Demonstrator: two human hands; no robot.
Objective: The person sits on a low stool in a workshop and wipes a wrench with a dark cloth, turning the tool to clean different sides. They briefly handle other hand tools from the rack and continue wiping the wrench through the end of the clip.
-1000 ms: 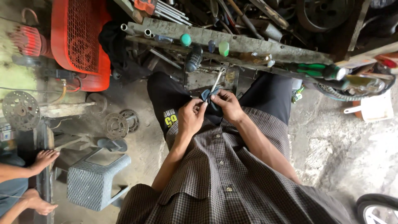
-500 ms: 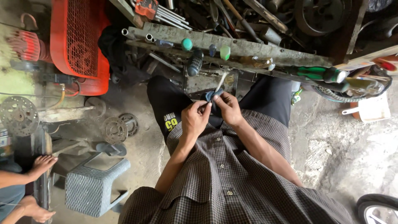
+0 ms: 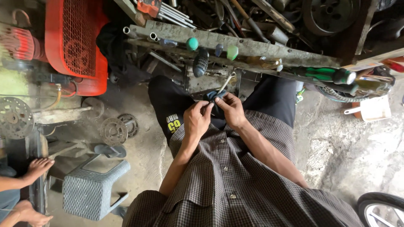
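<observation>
Fingers [image 3: 209, 108] of both hands are pinching a small dark part [image 3: 213, 97] with a thin metal rod [image 3: 226, 83] sticking up, held over the lap, just below the tool rack [image 3: 252, 48].

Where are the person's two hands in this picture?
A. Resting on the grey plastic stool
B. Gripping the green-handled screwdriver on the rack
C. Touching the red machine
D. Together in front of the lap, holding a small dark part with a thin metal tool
D: the left hand and right hand meet on a small dark part from which a thin metal tool sticks out.
</observation>
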